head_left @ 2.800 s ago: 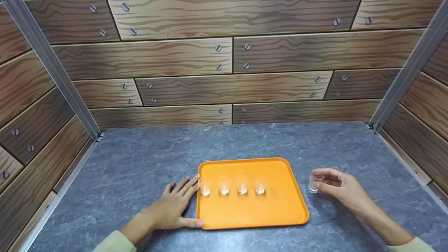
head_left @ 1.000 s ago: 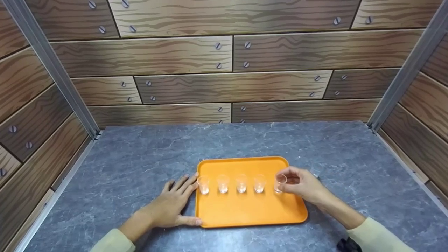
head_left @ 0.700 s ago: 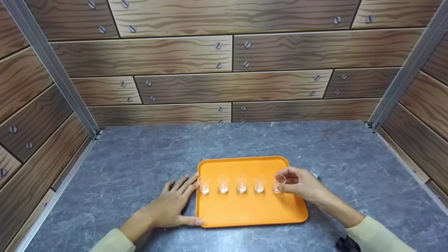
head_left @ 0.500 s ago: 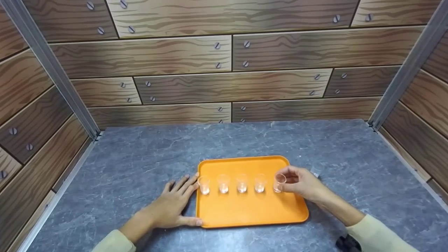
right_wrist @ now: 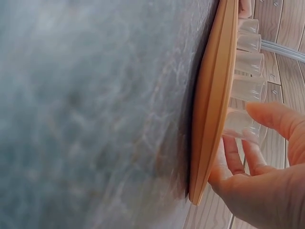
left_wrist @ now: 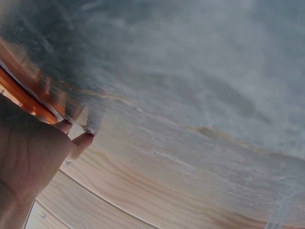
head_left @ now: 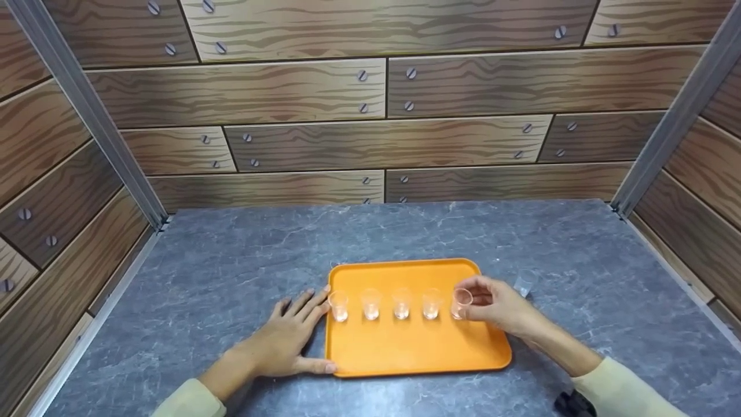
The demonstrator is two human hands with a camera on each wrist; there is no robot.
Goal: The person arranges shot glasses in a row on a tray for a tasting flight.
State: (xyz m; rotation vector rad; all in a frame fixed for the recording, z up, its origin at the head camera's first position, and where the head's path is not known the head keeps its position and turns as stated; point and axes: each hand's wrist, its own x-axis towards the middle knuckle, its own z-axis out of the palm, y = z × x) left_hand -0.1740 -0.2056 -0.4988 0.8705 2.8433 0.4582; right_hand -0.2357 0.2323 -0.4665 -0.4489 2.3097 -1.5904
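Observation:
An orange tray (head_left: pixel 417 353) lies on the table, bearing a row of several small clear shot glasses (head_left: pixel 401 306), all upright. My left hand (head_left: pixel 283 341) lies spread against the tray's left edge, thumb and fingertips touching the rim. At the right end of the row my right hand (head_left: pixel 498 304) pinches the last shot glass (head_left: pixel 459 307) between thumb and fingers; in the right wrist view this glass (right_wrist: pixel 240 123) stands on the tray (right_wrist: pixel 214 95). The left wrist view shows the left hand (left_wrist: pixel 33 152) at the tray's side (left_wrist: pixel 24 98), fingers extended.
Another clear glass (head_left: pixel 524 284) stands on the grey marbled table (head_left: pixel 278 243), just behind the right hand and partly hidden by it. A black object (head_left: pixel 575 403) shows under the right sleeve. Wood-patterned walls (head_left: pixel 301 145) enclose the table at the back and sides.
My right hand has carried a shot glass from the table right of the tray to the row's right end. In the last second it has barely moved. The left hand stays put.

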